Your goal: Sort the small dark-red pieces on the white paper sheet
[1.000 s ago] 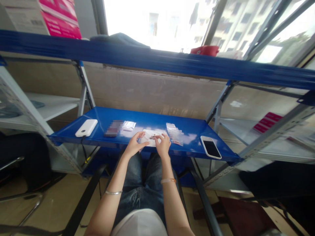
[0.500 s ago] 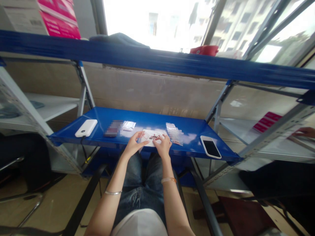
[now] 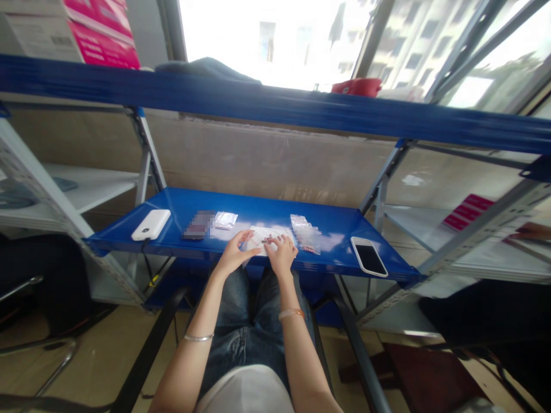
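A white sheet [image 3: 263, 234] with several small dark red pieces on it lies near the front edge of the blue shelf [image 3: 258, 207]. My left hand [image 3: 235, 252] rests at the sheet's left edge, thumb and fingers pinching it. My right hand [image 3: 282, 252] is over the sheet's right part, fingertips down on the small pieces; whether it grips one is too small to tell. A pile of small clear plastic bags [image 3: 305, 234] lies just right of my right hand.
On the shelf are a white power bank [image 3: 151, 223] at the left, a blurred dark item [image 3: 198, 225], a small clear bag [image 3: 225, 219], and a phone [image 3: 369, 257] at the right. Another person's hand [image 3: 531, 231] shows at the far right. Metal shelf posts flank the shelf.
My right hand has shifted slightly left over the sheet. My left hand stays at the sheet's left edge. The other person's hand appeared at the far right.
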`<state>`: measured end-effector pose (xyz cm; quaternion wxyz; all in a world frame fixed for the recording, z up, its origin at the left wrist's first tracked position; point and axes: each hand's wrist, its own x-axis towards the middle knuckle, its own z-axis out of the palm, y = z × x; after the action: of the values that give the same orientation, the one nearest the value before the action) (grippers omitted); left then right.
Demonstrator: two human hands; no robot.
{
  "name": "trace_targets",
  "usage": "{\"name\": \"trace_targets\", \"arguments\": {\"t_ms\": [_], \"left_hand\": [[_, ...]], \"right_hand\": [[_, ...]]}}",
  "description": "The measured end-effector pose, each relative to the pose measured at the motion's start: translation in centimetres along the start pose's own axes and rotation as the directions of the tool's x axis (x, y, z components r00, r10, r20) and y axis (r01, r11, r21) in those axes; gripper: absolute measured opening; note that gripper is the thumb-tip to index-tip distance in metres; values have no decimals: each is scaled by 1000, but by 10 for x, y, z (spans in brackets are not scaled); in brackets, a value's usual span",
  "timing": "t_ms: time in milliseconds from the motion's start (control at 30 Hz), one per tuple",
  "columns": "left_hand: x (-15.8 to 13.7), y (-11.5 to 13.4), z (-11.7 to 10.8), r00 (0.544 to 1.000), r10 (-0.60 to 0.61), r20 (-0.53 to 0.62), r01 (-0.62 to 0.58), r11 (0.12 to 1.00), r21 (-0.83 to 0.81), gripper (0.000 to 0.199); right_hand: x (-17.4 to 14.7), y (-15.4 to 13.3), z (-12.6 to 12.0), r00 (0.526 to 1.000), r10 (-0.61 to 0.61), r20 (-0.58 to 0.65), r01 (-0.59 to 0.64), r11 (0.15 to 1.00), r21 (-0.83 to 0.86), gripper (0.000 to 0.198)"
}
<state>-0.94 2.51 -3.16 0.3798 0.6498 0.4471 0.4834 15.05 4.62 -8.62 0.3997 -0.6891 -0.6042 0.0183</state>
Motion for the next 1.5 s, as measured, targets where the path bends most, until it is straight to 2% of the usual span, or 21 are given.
{"name": "trace_targets", "arguments": {"t_ms": [433,533,633,767,867,933,1000,1067,1200,1333,1500], "left_hand": [[0,-2,1,1000,17,-8,-17,1000,-1,57],[1,-7,3,998,55,-13,-55,998,30,57],[1,-12,5,997,78,-12,-77,995,60,55],[-1,-10,8,997,78,-9,-78,994,73,56],[-2,-6,10,998,70,-1,-70,995,69,55],[-2,-5,10,998,61,-6,-60,996,58,54],[-1,-6,8,998,60,-20,-58,997,51,54],[0,-7,6,998,61,-30,-59,997,58,54],[1,-9,3,998,53,-43,-50,997,64,54],[1,-6,2,998,48,-45,-46,998,49,54],[1,-5,2,998,50,-49,-48,997,56,53]], "right_hand": [[0,1,1,1000,15,-16,-14,999,31,11],[2,0,0,996,43,-84,-33,993,117,13],[6,-6,-9,984,72,-165,-23,960,280,17],[10,-20,-26,986,-34,-165,115,854,508,19],[10,-28,-34,986,-156,-62,163,808,566,18],[10,-29,-33,982,-188,2,153,803,576,18],[10,-26,-29,987,-159,20,120,818,562,20],[10,-18,-23,996,-94,4,80,870,486,20],[7,-1,-13,1000,-15,-2,16,984,180,16],[5,7,-8,999,-16,37,15,1000,13,18],[5,9,-5,999,-23,39,23,1000,-4,15]]}}
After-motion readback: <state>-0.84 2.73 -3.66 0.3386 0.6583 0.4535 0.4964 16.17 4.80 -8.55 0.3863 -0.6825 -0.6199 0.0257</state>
